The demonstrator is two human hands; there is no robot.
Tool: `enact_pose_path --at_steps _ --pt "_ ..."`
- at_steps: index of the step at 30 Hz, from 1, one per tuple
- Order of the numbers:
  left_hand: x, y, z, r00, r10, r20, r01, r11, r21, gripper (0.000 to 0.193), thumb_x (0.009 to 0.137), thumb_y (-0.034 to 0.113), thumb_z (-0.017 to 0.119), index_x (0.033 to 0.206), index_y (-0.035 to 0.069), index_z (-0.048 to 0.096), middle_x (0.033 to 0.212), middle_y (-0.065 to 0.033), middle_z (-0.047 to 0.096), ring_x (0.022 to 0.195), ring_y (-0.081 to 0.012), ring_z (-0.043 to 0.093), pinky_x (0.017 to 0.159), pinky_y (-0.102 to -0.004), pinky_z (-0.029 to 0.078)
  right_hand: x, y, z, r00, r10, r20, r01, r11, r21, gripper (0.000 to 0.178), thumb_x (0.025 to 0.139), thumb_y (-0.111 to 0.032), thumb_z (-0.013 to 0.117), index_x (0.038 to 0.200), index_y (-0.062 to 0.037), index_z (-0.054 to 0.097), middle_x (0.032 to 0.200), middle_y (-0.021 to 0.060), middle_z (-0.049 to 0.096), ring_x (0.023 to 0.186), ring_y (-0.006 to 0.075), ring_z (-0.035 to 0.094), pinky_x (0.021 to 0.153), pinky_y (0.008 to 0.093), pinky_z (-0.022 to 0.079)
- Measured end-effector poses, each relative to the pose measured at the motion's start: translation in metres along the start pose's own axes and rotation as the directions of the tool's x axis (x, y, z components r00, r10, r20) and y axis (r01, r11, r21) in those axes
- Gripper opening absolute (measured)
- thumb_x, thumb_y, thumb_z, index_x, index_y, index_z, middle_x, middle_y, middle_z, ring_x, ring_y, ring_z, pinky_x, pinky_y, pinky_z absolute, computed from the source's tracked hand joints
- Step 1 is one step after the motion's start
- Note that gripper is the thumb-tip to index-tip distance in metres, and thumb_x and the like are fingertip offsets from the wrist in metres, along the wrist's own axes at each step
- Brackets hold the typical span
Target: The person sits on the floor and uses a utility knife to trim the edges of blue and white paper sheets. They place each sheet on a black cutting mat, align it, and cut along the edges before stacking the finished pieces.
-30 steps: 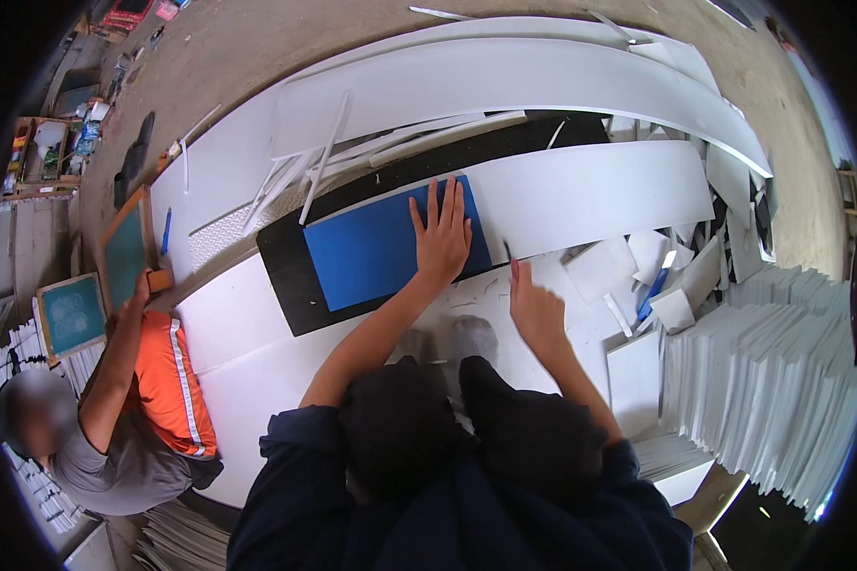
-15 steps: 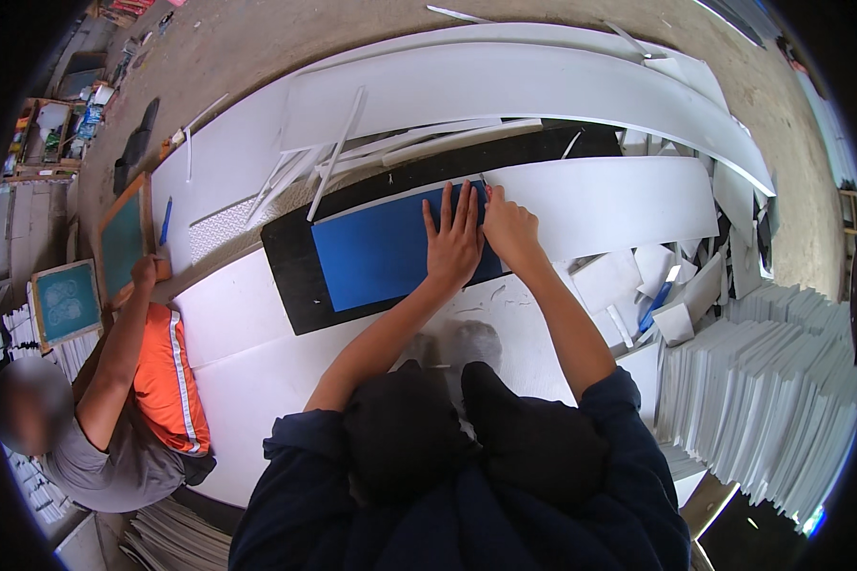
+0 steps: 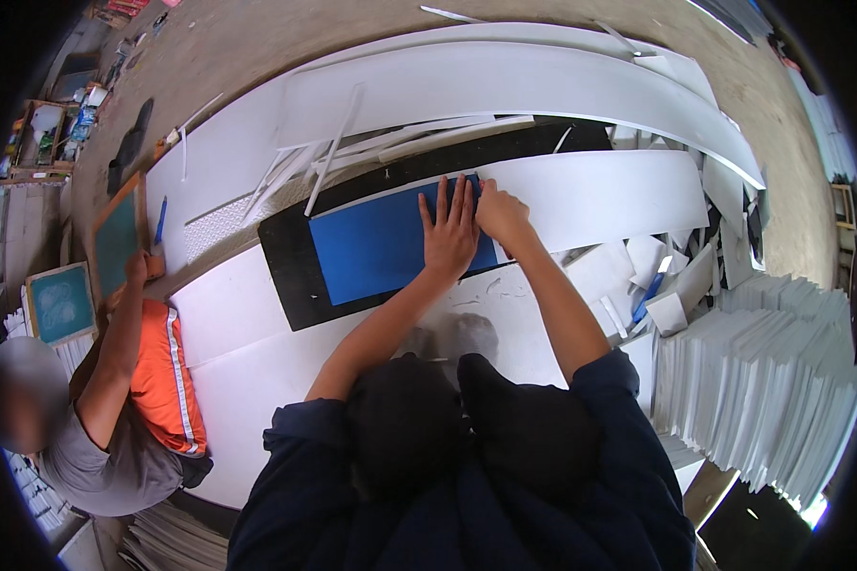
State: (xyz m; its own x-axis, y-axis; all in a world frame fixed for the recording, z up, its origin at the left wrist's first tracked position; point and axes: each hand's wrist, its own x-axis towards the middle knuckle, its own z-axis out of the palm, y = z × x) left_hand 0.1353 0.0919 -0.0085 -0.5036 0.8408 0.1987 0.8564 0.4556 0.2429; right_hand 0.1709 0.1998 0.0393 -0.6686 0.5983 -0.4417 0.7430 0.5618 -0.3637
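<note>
Gripping red tool (image 3: pixel 482 182), right hand (image 3: pixel 503 213) sitting farther forward than earlier, beside flat, spread left hand (image 3: pixel 451 240) pressing blue board (image 3: pixel 371 249).

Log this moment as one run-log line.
Left hand: spread on blue rectangular panel; Right hand: closed around slim, mostly hidden tool at panel's far right corner; Beneath: black rectangular mat; Rightward: white sheet

One blue board (image 3: pixel 371 243), two framed panels (image 3: pixel 62 305)

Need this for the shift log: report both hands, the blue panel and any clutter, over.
Left hand flat on blue panel. Right hand closed on small tool, mostly hidden, at panel's far right corner. Panel overlaps white sheet; white strips just beyond.
</note>
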Motion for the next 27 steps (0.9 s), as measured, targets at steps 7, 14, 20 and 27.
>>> enact_pose_path --at_steps 7,14,20,27 --pt "-0.001 0.001 0.002 1.000 -0.003 -0.029 0.004 0.999 0.052 0.054 0.086 0.025 0.044 0.133 0.003 0.031 0.141 -0.0085 0.025 0.133 -0.0297 0.016 0.104 -0.0552 0.006 -0.077 0.033 0.027 0.996 0.017 0.085 -0.015 0.999 -0.033 0.025 0.087 -0.016 0.038 0.108 -0.0015 0.041 0.085 0.0217 0.063 0.079 0.0365 0.062 0.070 0.0476 0.047" --pt "-0.001 0.003 0.000 0.999 0.015 -0.041 -0.012 0.997 0.074 0.055 0.086 0.022 0.045 0.135 0.003 0.028 0.141 -0.0079 0.025 0.133 -0.0286 0.017 0.104 -0.0557 0.010 -0.122 0.053 0.054 0.999 0.008 0.033 -0.007 1.000 -0.027 0.018 0.088 -0.016 0.038 0.100 -0.0026 0.038 0.070 0.0191 0.063 0.065 0.0371 0.062 0.060 0.0479 0.048" --pt "-0.001 0.004 0.000 1.000 0.011 -0.021 -0.009 0.994 0.113 0.054 0.087 0.025 0.044 0.134 0.004 0.029 0.141 -0.0076 0.025 0.132 -0.0285 0.017 0.104 -0.0552 0.009 -0.133 0.056 0.065 1.000 0.025 0.006 -0.025 1.000 -0.006 0.018 0.088 -0.014 0.038 0.102 -0.0045 0.036 0.066 0.0209 0.061 0.063 0.0366 0.062 0.057 0.0483 0.046" --pt "-0.002 0.004 -0.001 1.000 0.019 -0.013 -0.017 0.993 0.118 0.054 0.088 0.025 0.042 0.135 0.003 0.028 0.141 -0.0084 0.024 0.133 -0.0290 0.016 0.104 -0.0552 0.009 -0.135 0.062 0.083 0.997 0.010 -0.076 -0.011 1.000 -0.011 0.017 0.086 -0.012 0.038 0.102 -0.0055 0.035 0.060 0.0178 0.061 0.056 0.0357 0.061 0.050 0.0464 0.047"
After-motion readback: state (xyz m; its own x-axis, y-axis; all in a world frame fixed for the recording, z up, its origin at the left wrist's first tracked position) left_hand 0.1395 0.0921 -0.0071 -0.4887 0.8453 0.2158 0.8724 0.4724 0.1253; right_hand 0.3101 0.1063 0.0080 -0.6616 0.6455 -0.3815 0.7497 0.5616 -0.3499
